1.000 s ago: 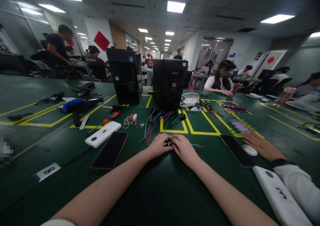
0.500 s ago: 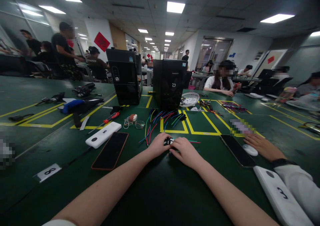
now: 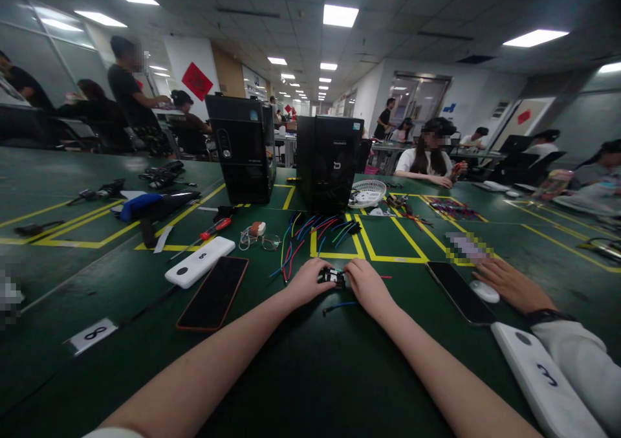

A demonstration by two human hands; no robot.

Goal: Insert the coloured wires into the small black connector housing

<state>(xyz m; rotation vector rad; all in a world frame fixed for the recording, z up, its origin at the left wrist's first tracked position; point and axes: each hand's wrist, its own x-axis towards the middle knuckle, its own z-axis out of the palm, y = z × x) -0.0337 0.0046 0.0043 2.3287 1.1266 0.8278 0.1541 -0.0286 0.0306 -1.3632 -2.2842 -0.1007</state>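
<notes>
My left hand is closed around the left end of a small black block with pale patches on its top. At the block's right end are the bent, closed fingers of my right hand; what they pinch is hidden. Past that hand sticks out the end of a red wire. A short blue wire with a dark tip lies on the table just below. Beyond both hands is a spread bundle of coloured wires with black ends.
Two black computer towers stand at the back. On the left lie a phone, a white power bank, glasses and a screwdriver. To the right, a co-worker's hand rests near a mouse and another phone.
My right hand has shifted slightly right, away from my left, so more of the black block shows. The blue wire below the hands has come into clear sight.
</notes>
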